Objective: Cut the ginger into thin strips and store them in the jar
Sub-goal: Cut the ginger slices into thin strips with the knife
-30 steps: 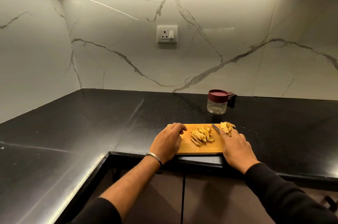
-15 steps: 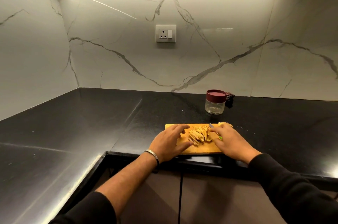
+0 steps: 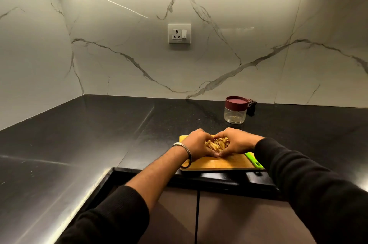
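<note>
Pale yellow ginger strips [image 3: 217, 142] lie in a heap on the wooden cutting board [image 3: 225, 164] at the counter's front edge. My left hand [image 3: 196, 144] and my right hand [image 3: 238, 141] cup the heap from both sides, fingers curled round it and fingertips meeting at its far and near ends. A knife with a green handle [image 3: 253, 160] lies on the board's right side, partly under my right forearm. The clear jar [image 3: 235, 111] with its maroon lid on stands behind the board, apart from both hands.
The black counter [image 3: 99, 134] runs in an L along the marble walls. A small dark object [image 3: 251, 105] sits right behind the jar. A wall socket [image 3: 179, 33] is above. Cabinet doors [image 3: 199, 214] are below the counter edge.
My right hand put the knife down on the board. Both hands closed in on the ginger strips from left and right and now enclose the heap together.
</note>
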`<action>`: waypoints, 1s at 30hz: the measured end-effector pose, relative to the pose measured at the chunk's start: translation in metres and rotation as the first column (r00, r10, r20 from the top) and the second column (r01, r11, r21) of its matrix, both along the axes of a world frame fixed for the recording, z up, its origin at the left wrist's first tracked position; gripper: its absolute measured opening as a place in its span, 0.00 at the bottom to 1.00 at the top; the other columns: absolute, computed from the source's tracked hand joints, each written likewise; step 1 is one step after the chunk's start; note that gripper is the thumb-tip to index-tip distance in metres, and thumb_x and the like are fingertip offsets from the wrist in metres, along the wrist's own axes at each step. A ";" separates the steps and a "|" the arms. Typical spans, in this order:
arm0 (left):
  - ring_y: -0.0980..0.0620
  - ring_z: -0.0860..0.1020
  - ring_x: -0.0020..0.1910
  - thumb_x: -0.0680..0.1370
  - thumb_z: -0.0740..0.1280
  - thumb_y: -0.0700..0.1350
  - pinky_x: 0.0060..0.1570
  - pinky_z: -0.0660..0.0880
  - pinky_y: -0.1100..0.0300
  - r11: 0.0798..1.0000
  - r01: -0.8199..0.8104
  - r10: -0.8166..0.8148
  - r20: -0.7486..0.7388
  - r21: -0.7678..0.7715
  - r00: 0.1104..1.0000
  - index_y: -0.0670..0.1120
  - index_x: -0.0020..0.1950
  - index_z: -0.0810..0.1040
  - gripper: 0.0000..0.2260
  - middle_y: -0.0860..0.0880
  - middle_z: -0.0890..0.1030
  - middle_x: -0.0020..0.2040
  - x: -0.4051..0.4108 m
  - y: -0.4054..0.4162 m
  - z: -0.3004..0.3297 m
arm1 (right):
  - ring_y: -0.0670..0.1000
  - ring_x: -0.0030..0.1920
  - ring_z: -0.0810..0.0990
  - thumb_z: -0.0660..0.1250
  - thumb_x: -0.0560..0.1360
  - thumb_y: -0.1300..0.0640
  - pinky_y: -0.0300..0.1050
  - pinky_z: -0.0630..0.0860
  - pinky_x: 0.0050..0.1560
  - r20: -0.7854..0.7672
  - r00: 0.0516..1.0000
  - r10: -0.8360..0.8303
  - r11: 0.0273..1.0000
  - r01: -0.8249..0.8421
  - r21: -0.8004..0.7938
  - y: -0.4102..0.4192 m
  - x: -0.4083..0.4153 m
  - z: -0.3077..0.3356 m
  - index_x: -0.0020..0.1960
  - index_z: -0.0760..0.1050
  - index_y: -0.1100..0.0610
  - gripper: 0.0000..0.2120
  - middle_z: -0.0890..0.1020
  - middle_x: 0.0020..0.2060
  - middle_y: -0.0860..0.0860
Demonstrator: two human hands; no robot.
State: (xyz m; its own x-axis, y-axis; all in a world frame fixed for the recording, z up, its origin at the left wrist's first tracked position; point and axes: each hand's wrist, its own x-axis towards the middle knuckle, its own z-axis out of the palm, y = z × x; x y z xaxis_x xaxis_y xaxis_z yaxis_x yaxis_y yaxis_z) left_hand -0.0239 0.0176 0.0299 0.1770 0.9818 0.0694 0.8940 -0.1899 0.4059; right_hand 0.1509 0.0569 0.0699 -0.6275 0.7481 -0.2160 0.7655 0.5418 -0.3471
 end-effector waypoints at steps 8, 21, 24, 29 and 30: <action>0.53 0.80 0.47 0.76 0.72 0.47 0.54 0.79 0.54 0.990 -0.133 0.121 0.218 0.043 0.969 0.45 0.55 0.83 0.09 0.47 0.83 0.50 0.003 0.003 0.002 | 0.49 0.53 0.81 0.75 0.74 0.61 0.45 0.80 0.55 -0.223 0.954 -0.203 0.979 0.192 -0.070 0.003 -0.004 -0.005 0.59 0.83 0.52 0.15 0.83 0.52 0.51; 0.53 0.79 0.55 0.75 0.73 0.39 0.59 0.78 0.57 0.975 -0.205 0.165 0.343 0.084 0.925 0.46 0.57 0.83 0.11 0.48 0.83 0.56 0.004 -0.001 0.002 | 0.49 0.59 0.79 0.72 0.75 0.66 0.40 0.77 0.56 -0.384 0.891 -0.242 0.952 0.294 0.082 -0.011 0.005 -0.015 0.67 0.78 0.51 0.22 0.82 0.59 0.49; 0.53 0.80 0.55 0.76 0.72 0.39 0.60 0.78 0.54 0.979 -0.176 0.133 0.338 0.099 0.932 0.46 0.59 0.83 0.12 0.48 0.83 0.56 0.008 -0.004 0.000 | 0.49 0.60 0.79 0.71 0.76 0.66 0.43 0.77 0.59 -0.364 0.905 -0.221 0.956 0.275 0.105 -0.013 0.003 -0.020 0.65 0.80 0.50 0.21 0.83 0.58 0.49; 0.51 0.79 0.59 0.76 0.70 0.36 0.60 0.77 0.56 0.992 -0.105 0.080 0.281 0.076 0.956 0.46 0.62 0.81 0.15 0.47 0.82 0.59 -0.001 -0.004 0.011 | 0.48 0.58 0.80 0.71 0.76 0.67 0.44 0.78 0.59 -0.429 0.868 -0.251 0.942 0.321 0.098 -0.014 0.011 -0.010 0.65 0.79 0.53 0.20 0.83 0.57 0.50; 0.51 0.79 0.59 0.77 0.70 0.35 0.60 0.77 0.56 0.988 -0.124 0.094 0.277 0.093 0.956 0.46 0.62 0.81 0.15 0.47 0.82 0.60 -0.003 -0.004 0.013 | 0.48 0.56 0.80 0.71 0.76 0.66 0.42 0.79 0.56 -0.441 0.862 -0.249 0.939 0.327 0.110 -0.014 0.012 -0.011 0.65 0.80 0.53 0.19 0.83 0.56 0.50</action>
